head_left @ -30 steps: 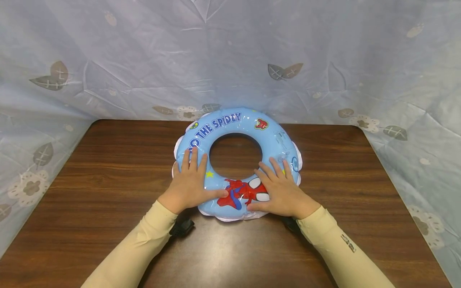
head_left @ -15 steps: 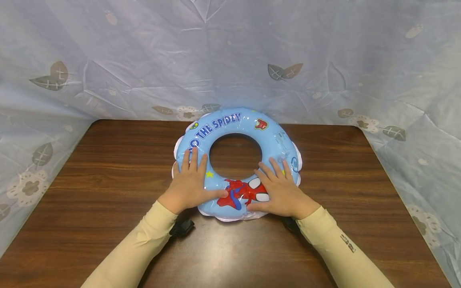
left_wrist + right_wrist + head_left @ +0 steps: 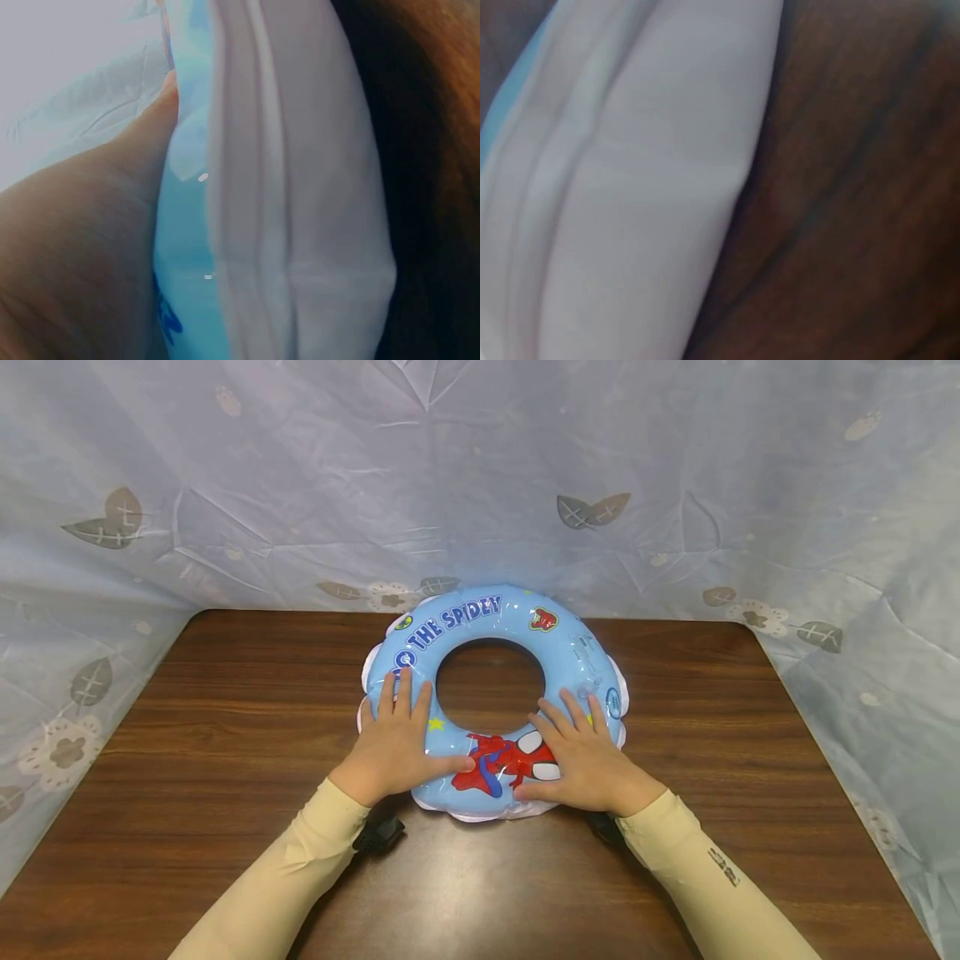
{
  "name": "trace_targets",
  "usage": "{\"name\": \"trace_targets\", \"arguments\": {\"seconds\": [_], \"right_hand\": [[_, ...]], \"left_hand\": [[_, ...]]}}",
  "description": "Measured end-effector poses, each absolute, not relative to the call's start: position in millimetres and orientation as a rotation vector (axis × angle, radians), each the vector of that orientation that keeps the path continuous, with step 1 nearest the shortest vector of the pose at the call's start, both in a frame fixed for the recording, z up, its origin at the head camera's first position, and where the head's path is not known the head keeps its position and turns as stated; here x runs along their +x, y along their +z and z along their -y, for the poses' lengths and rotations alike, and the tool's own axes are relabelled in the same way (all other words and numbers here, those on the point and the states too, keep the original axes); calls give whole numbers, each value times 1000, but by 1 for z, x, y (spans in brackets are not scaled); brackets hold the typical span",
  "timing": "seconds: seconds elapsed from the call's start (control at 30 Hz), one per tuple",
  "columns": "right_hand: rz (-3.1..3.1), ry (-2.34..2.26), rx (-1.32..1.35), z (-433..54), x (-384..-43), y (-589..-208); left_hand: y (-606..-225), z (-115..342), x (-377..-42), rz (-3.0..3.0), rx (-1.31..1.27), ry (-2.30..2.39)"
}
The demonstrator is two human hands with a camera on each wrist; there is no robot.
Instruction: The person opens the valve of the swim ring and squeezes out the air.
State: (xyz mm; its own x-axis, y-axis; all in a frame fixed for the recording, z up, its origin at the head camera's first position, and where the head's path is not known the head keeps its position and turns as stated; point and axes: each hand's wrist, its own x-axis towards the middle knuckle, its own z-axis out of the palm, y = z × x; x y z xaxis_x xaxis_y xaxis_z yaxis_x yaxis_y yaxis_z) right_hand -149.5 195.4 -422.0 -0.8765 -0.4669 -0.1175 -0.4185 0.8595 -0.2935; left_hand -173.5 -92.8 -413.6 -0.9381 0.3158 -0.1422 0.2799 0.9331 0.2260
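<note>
An inflated light-blue swim ring (image 3: 491, 610) lies flat at the middle of the table, with a red cartoon figure, blue lettering and a scalloped white underside. My left hand (image 3: 393, 747) rests on its near left part, fingers spread and straight, the thumb beside the red figure. On the near right part rests my right hand (image 3: 592, 760), its fingers also spread, partly covering the figure's head. In the left wrist view, the hand (image 3: 82, 247) lies against the ring's blue top, above its white side (image 3: 322, 187). The right wrist view has the ring's white side (image 3: 645, 180) close up.
The brown wood-grain table (image 3: 247, 735) has rounded far corners. A pale grey-blue curtain (image 3: 480, 468) with leaf and flower prints surrounds its back and sides. Black wrist devices (image 3: 380, 835) sit below the cuffs of the pale yellow sleeves (image 3: 285, 877).
</note>
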Motion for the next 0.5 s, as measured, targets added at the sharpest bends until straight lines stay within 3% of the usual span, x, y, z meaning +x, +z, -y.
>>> {"name": "trace_targets", "arguments": {"seconds": [0.5], "right_hand": [[-2849, -376, -685, -196, -150, -424]], "left_hand": [[-413, 93, -173, -2916, 459, 299]]}}
